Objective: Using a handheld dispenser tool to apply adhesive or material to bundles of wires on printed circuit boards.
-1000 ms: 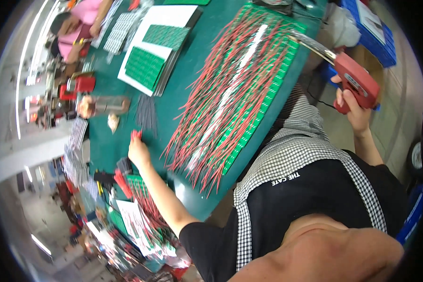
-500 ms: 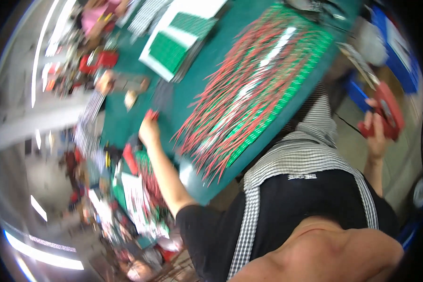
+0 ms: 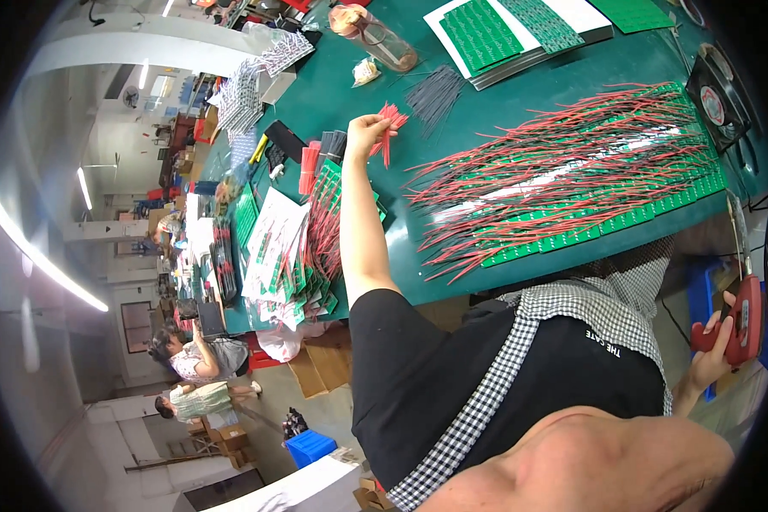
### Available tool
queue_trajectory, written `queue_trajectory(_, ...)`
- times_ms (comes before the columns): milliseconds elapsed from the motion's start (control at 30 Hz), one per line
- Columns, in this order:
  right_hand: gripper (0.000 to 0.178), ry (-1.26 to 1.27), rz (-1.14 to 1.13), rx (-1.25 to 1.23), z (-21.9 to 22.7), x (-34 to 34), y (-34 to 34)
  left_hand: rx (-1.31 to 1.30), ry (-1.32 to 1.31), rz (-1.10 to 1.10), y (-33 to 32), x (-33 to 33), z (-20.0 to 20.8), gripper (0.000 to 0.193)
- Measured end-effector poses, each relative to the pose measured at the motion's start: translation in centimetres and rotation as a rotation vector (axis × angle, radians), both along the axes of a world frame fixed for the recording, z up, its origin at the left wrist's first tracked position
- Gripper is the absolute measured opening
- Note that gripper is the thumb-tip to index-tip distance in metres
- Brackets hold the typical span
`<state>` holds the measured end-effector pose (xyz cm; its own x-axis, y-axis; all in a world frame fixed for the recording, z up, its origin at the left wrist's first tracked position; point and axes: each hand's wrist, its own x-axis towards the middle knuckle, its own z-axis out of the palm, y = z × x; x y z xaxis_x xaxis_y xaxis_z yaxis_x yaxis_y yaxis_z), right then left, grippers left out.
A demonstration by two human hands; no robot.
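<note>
My left hand (image 3: 369, 134) is closed on a small bundle of red wires (image 3: 390, 128), held over the green work table. Beside it lies a loose pile of dark wires (image 3: 435, 96). My right hand (image 3: 713, 352), off the table's near right side, grips a red soldering gun (image 3: 747, 322) whose long metal tip points up past the table edge. Between my hands, green circuit boards (image 3: 563, 237) lie in a row, with many red and black wires (image 3: 520, 183) spread across them, their loose ends toward the left.
A stack of boards and white sheets (image 3: 538, 60) lies at the back, near a clear bottle (image 3: 384, 43). Wired boards (image 3: 286, 264) and a red wire bundle (image 3: 310, 168) sit to the left. A small fan (image 3: 718, 98) stands at the right. Two people are farther left.
The view has turned and become sharper. My left hand still holds the red wires over the table, and my right hand still grips the soldering gun.
</note>
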<state>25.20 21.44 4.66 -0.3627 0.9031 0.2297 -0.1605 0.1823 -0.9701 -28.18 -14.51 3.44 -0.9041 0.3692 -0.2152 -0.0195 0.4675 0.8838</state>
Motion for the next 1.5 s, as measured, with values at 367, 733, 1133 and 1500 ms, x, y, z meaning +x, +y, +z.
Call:
queue_trajectory(367,0.037,-0.036,0.049,-0.03,0.4,0.2,-0.5,0.015,0.11,0.047,1.7,-0.3,-0.8,0.015)
queue_trajectory(733,0.026,0.036,0.026,-0.062,0.9,0.1,-0.9,-0.103,0.348,-0.026,-0.1,-3.2,-2.9,0.013)
queue_trajectory(1133,0.026,0.07,0.035,-0.009,1.0,-0.3,0.2,0.106,0.188,0.063,3.4,3.6,1.5,0.02)
queue_trajectory(1500,0.037,-0.017,0.008,-0.036,-1.0,0.4,0.5,0.061,-0.018,0.11,0.8,-0.1,-0.1,0.013)
